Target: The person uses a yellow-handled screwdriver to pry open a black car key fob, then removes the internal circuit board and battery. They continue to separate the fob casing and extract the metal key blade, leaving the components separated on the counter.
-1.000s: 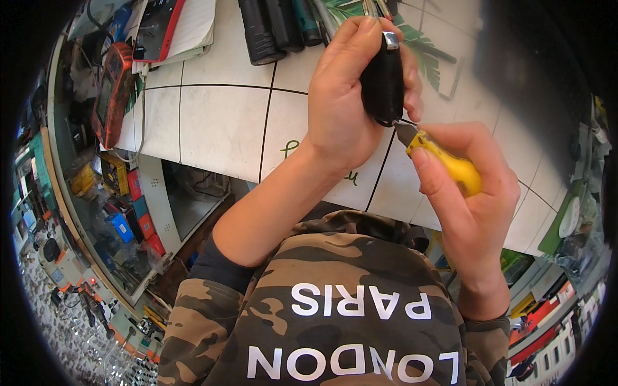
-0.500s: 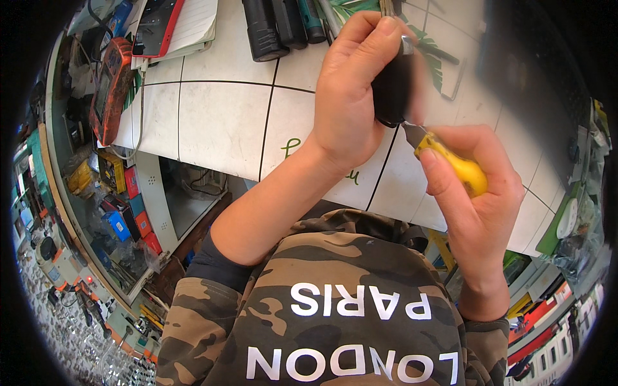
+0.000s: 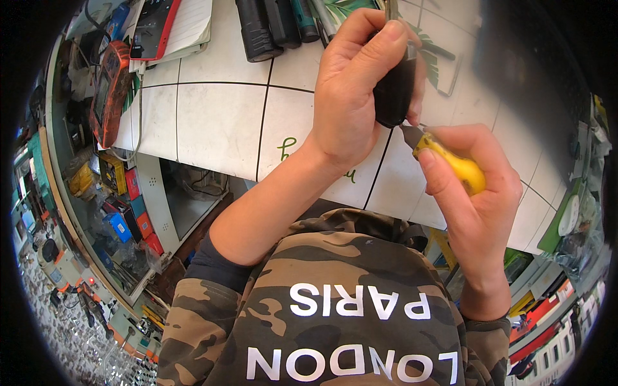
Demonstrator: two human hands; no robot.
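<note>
Above the white tiled counter (image 3: 219,122), the left hand (image 3: 351,90) grips a smooth black oval case (image 3: 394,96), slightly further right than a second ago; the right hand (image 3: 479,222), clamped on a short-bladed, yellow-handled tool (image 3: 465,171), has followed, so its tip stays at the case's lower end.

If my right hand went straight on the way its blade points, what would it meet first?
Likely the lower end of the black oval object in your left hand. The yellow-handled tool seems to touch it, or nearly; the exact gap is unclear.
</note>
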